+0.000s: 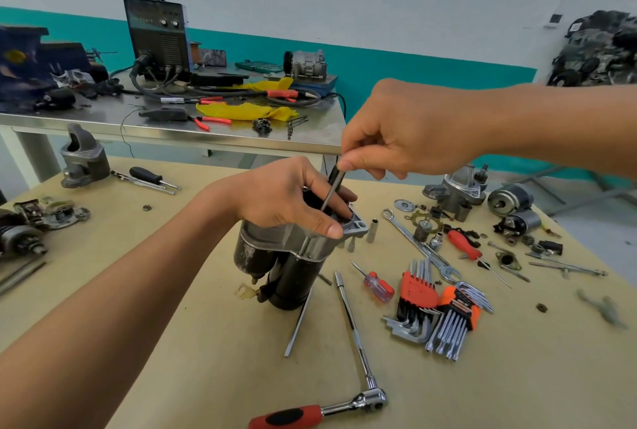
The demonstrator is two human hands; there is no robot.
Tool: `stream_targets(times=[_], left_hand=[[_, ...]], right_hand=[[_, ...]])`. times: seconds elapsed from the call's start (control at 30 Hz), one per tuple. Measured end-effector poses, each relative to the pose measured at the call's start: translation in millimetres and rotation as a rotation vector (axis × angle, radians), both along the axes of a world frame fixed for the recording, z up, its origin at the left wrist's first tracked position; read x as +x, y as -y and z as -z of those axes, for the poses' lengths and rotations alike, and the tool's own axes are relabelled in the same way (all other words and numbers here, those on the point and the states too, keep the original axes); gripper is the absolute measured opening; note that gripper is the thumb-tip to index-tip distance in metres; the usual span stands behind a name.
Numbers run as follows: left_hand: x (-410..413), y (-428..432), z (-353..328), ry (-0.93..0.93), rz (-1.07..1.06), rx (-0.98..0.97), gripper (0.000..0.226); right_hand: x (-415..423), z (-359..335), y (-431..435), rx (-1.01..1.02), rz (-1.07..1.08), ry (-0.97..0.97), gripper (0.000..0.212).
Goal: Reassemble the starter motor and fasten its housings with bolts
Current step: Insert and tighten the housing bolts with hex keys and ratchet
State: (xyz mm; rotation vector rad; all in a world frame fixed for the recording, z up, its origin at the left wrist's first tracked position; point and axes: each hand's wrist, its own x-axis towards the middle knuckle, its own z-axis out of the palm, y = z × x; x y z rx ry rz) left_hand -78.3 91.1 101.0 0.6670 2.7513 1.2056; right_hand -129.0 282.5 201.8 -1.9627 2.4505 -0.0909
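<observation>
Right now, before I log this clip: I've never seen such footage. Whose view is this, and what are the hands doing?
No machine here: a person works bare-handed, and the one picture comes from a camera worn on their head, looking down. The left hand grips the top of an upright starter motor standing on a tan workbench. The right hand pinches a slim dark rod angled into the motor's top; bolt or driver, I cannot tell. Lying nearby: a red-handled ratchet, two orange hex key sets, a spanner and a small screwdriver.
</observation>
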Motion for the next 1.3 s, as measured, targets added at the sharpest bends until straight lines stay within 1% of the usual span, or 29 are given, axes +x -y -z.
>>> stream_targets(times=[0.1,0.13,0.2,0.23,0.27,0.33,0.4,0.5,0.6,0.67,0.73,0.83,0.87,0.93,1.0,1.07,1.1,1.2,1.3], left_hand=[[0.9,0.7,0.4,0.012,0.0,-0.006,0.041],[1.3,0.1,0.7,0.011,0.003,-0.01,0.039],[1.0,-0.7,1.3,-0.01,0.011,0.004,0.039],[1.0,-0.2,2.2,-0.027,0.012,0.028,0.038],[1.2,1.2,3.3,-0.048,0.011,0.064,0.037],[1.5,6.4,6.3,-0.076,0.007,0.167,0.029],[1.9,10.3,8.1,-0.063,0.002,0.257,0.025],[1.9,11.5,7.0,-0.048,0.005,0.279,0.017],[0.4,13.1,5.2,-0.043,-0.001,0.292,0.012],[-0.9,14.4,4.8,-0.027,0.007,0.296,0.014],[-3.1,14.8,5.1,-0.008,0.021,0.279,0.013],[-5.5,17.3,7.0,0.013,0.031,0.281,0.014],[-5.4,18.2,7.4,0.01,0.02,0.27,0.017],[-4.1,18.2,7.7,-0.011,-0.01,0.24,0.031],[-2.6,16.8,6.9,-0.018,-0.027,0.226,0.038],[-2.2,15.6,6.2,-0.016,-0.031,0.237,0.041],[-2.1,14.9,5.8,-0.021,-0.035,0.238,0.042],[-1.9,13.8,6.2,-0.042,-0.049,0.219,0.041],[-1.2,13.9,8.8,-0.05,-0.051,0.212,0.04]], right_hand=[[4.4,4.6,3.9,-0.014,0.19,0.088,0.033],[5.8,6.6,6.8,-0.038,0.287,0.157,0.033],[7.1,8.2,12.7,-0.083,0.491,0.369,0.03],[7.4,7.6,13.7,-0.096,0.557,0.46,0.029],[6.1,6.8,12.9,-0.096,0.577,0.511,0.027],[5.3,6.1,10.8,-0.096,0.577,0.523,0.022],[4.7,9.4,7.7,-0.142,0.535,0.508,0.017],[1.8,15.9,1.4,-0.188,0.305,0.43,0.012],[-10.2,15.1,-11.1,-0.067,0.128,0.441,0.021],[-18.6,20.0,-17.1,-0.065,0.087,0.482,0.028],[-25.1,32.2,-17.9,-0.17,0.056,0.572,0.027],[-29.8,54.9,-10.3,-0.381,-0.01,0.762,0.029],[-30.5,62.2,-6.7,-0.455,-0.035,0.835,0.032],[-32.0,74.7,-0.4,-0.585,-0.083,0.988,0.037],[-32.0,83.1,3.8,-0.656,-0.148,1.081,0.03],[-28.7,87.6,9.1,-0.735,-0.159,1.091,0.023],[-25.8,89.2,12.7,-0.799,-0.125,1.057,0.023],[-14.4,91.2,22.5,-0.974,0.03,0.861,0.039],[-5.5,91.8,24.9,-1.06,0.171,0.753,0.044]])
